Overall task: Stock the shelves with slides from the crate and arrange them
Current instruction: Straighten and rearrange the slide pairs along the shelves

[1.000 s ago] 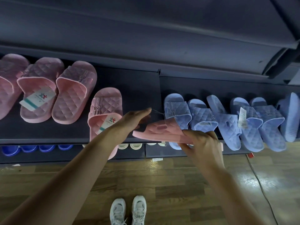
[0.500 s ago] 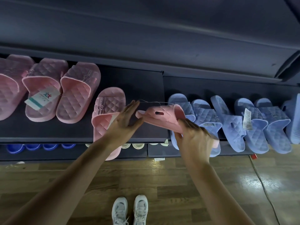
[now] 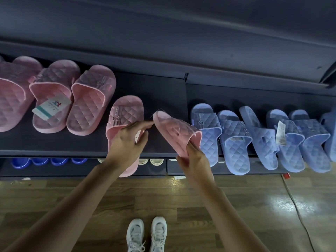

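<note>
Shelf [image 3: 160,91] holds pink slides [image 3: 91,100], blue slides [image 3: 234,135]; right hand [image 3: 195,160] grips pink slide [image 3: 174,131].

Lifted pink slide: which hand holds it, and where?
The right hand grips the pink slide by its near end; left hand fingertips touch its far tip.

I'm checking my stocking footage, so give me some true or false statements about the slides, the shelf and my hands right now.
1. The right hand grips a pink quilted rubber slide over the dark shelf. True.
2. The light blue quilted slides stand left of the shelved pink slides. False: they stand to the right.
3. A white paper tag lies in one shelved pink slide. True.
4. The floor is grey carpet. False: it is wood planking.
5. The left hand holds a blue slide. False: its fingertips reach the held pink slide's toe.
</note>
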The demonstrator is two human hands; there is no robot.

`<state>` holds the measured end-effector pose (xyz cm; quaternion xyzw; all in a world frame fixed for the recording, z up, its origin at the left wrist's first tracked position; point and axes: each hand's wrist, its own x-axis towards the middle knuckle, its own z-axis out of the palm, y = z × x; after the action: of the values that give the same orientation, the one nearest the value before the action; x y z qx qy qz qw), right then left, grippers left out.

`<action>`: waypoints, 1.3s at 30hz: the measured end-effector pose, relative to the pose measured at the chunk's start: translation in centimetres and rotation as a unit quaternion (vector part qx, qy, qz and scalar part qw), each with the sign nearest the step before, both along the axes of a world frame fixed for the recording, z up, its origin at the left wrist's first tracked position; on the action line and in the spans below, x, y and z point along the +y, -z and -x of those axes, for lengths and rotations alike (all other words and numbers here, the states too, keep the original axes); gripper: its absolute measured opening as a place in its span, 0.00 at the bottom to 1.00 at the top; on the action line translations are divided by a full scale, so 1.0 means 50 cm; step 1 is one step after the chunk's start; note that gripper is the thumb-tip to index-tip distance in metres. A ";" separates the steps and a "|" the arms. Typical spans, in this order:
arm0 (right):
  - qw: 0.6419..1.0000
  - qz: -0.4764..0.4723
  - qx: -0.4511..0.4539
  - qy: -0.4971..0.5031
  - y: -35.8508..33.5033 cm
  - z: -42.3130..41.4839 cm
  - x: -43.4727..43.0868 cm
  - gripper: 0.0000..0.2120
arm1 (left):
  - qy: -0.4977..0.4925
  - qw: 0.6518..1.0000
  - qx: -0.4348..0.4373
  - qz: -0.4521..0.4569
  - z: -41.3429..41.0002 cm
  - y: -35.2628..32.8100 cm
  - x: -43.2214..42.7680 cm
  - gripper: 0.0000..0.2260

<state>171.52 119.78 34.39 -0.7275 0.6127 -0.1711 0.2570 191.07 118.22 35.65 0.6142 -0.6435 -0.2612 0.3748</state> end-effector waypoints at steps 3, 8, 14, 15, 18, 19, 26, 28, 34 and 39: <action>1.000 0.010 0.002 0.027 0.003 -0.030 -0.016 0.21 | -0.002 1.000 -0.001 0.015 -0.007 0.001 -0.006 0.13; 1.000 -0.002 0.014 0.020 0.011 -0.069 -0.045 0.25 | 0.024 0.994 -0.106 -0.026 -0.008 0.015 -0.055 0.26; 0.999 0.004 0.024 0.035 0.026 -0.061 -0.038 0.21 | 0.123 0.979 -0.124 -0.104 -0.002 0.040 -0.137 0.33; 0.999 0.005 0.026 0.037 0.027 -0.054 -0.038 0.20 | 0.128 0.981 -0.117 -0.089 -0.003 0.041 -0.143 0.28; 0.999 0.015 0.030 0.034 0.026 -0.037 -0.030 0.20 | 0.125 0.984 -0.123 -0.002 -0.007 0.047 -0.150 0.13; 0.999 0.021 0.033 0.031 0.027 -0.034 -0.027 0.21 | 0.121 0.985 -0.125 0.021 -0.008 0.051 -0.147 0.10; 0.998 -0.008 0.009 0.059 0.029 -0.037 -0.034 0.19 | 0.062 0.990 -0.107 0.070 -0.019 0.048 -0.118 0.04; 0.998 -0.009 0.014 0.067 0.029 -0.049 -0.043 0.21 | 0.054 0.981 -0.157 0.098 -0.031 0.039 -0.100 0.07; 0.998 -0.027 -0.003 0.062 0.049 -0.142 -0.073 0.19 | 0.075 0.980 -0.166 0.082 -0.077 0.061 -0.039 0.12; 0.999 -0.047 0.009 0.015 0.082 -0.168 -0.073 0.19 | 0.067 0.977 -0.180 0.090 -0.091 0.092 -0.029 0.13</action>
<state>179.94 116.15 30.28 -0.7070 0.6329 -0.1398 0.2827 195.61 116.74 31.04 0.5706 -0.7610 -0.1116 0.2879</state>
